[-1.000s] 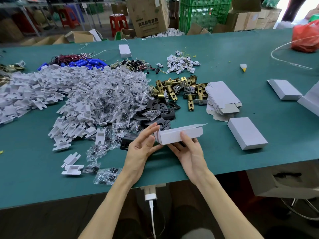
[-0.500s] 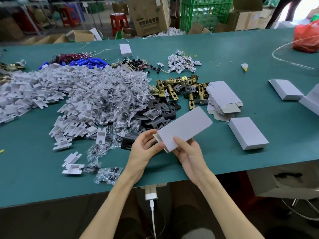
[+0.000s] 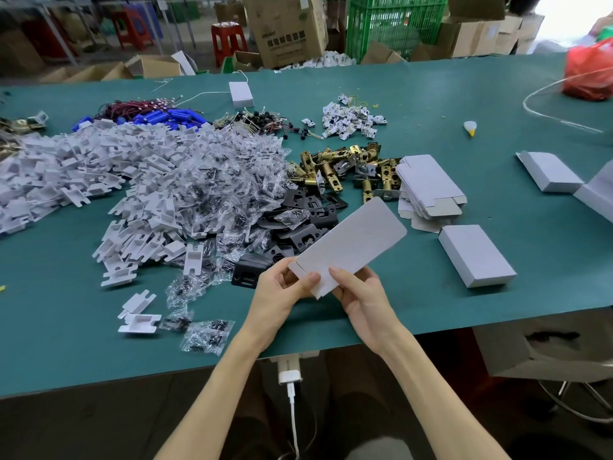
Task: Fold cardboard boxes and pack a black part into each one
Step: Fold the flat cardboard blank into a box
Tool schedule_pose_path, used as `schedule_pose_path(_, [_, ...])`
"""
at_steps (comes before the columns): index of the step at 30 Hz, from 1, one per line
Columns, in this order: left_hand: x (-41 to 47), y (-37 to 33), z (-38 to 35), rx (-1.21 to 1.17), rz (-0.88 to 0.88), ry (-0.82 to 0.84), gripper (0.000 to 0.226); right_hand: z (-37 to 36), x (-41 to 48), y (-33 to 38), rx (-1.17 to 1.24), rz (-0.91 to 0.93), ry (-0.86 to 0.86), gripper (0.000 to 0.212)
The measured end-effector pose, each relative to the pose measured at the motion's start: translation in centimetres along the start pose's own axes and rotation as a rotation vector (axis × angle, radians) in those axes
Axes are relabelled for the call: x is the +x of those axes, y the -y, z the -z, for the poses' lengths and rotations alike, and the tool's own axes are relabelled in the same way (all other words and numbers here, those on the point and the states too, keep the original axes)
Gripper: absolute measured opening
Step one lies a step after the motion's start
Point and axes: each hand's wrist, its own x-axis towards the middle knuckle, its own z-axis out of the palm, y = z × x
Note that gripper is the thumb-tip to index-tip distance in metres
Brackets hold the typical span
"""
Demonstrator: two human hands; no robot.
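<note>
Both hands raise a flat, pale grey cardboard box blank (image 3: 351, 242) above the near edge of the green table (image 3: 431, 94). The left hand (image 3: 277, 295) pinches its near end, thumb on top; the right hand (image 3: 363, 298) grips the same end from the other side, thumb pressed on the face. Black metal plates (image 3: 311, 220) lie heaped just beyond the left hand. A folded grey cardboard box (image 3: 476, 255) rests right of the right hand.
</note>
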Motion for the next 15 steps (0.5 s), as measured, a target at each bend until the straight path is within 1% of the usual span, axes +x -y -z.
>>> schedule_pose_path(4, [0.01,0.13,0.01,0.001,-0.006,0.037,0.034,-0.08,0.01,0.12,0.045,0.000,0.004,0.046])
schedule_pose_path(7, [-0.04,0.22,-0.20,0.061,-0.008,0.058,0.039,-0.08,0.03,0.19,0.096,-0.001,-0.001,0.053])
schedule_pose_path(8, [-0.04,0.23,-0.29,0.083,-0.009,0.058,0.041,-0.06,0.02,0.20,0.106,-0.002,-0.001,0.052])
schedule_pose_path(11, [-0.10,0.20,-0.61,0.143,-0.021,0.052,0.040,-0.08,0.04,0.16,0.097,-0.006,0.012,0.042])
schedule_pose_path(15, [-0.32,0.09,-0.89,0.193,-0.023,0.037,0.041,-0.09,0.04,0.16,0.071,-0.018,0.029,0.042])
